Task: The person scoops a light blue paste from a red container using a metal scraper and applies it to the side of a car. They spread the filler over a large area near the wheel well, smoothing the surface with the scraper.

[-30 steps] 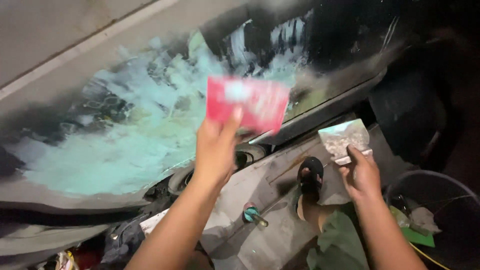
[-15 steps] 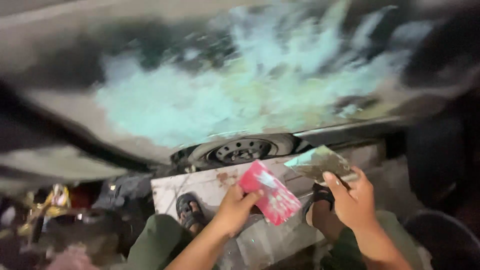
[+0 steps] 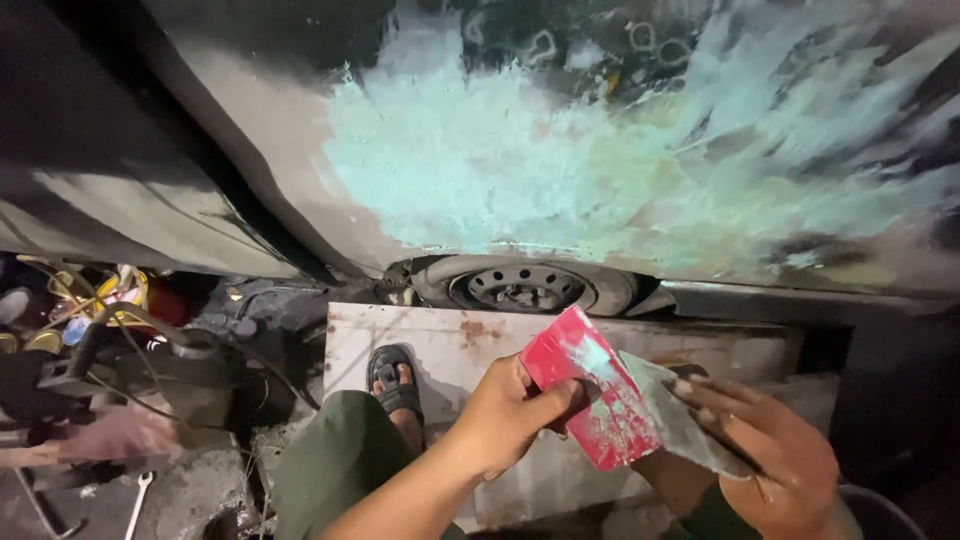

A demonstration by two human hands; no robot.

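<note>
Car body panel (image 3: 560,170): wide pale-green filler patch spread on, rough and unsanded, so coating looks approx. done, smoothing left. Wheel (image 3: 525,288) below. Left hand (image 3: 505,420), fingers shut on red spreader (image 3: 590,400); right hand (image 3: 775,465) grips grey spreader (image 3: 680,415), blades touching, low, away from panel.

The left hand (image 3: 505,415) holds a spreader card (image 3: 592,400) against a flat plate (image 3: 690,425) held in the right hand (image 3: 785,465), just to its right. Behind both lies a metal sheet (image 3: 450,345); behind that a wheel (image 3: 525,287) under the car panel (image 3: 560,170). A sandalled foot (image 3: 395,378) rests on the sheet, left of the hands; a wrench (image 3: 138,503) lies on the floor far left.
</note>
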